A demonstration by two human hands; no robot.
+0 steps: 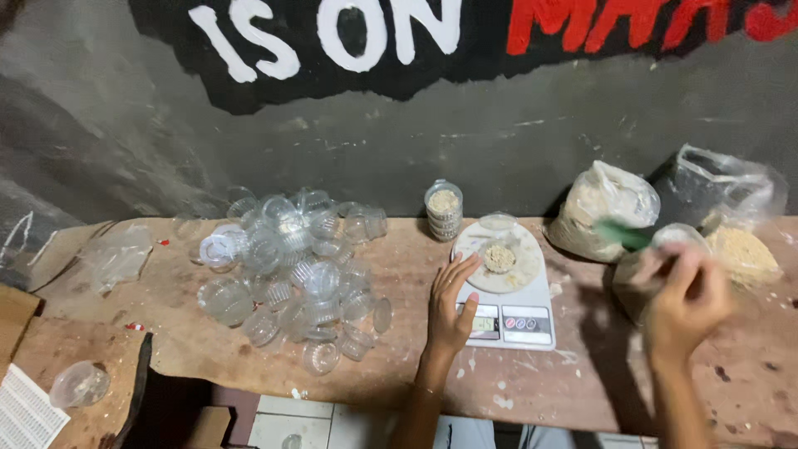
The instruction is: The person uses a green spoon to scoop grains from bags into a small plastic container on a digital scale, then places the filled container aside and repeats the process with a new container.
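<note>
Right hand (688,299) and green scoop (625,234) motion-blurred

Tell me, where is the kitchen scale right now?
The kitchen scale sits right of centre on the wooden table, under the left hand, beside the empty plastic cups.

**One head view, looking down and forward over the bench**

I have a single camera, worn on the head. It looks down and ahead across the bench (582,374) toward the painted wall (166,125) behind it. It sits close: both forearms enter from the bottom edge, and the bench fills the lower half. No second view shares the scene.
</note>
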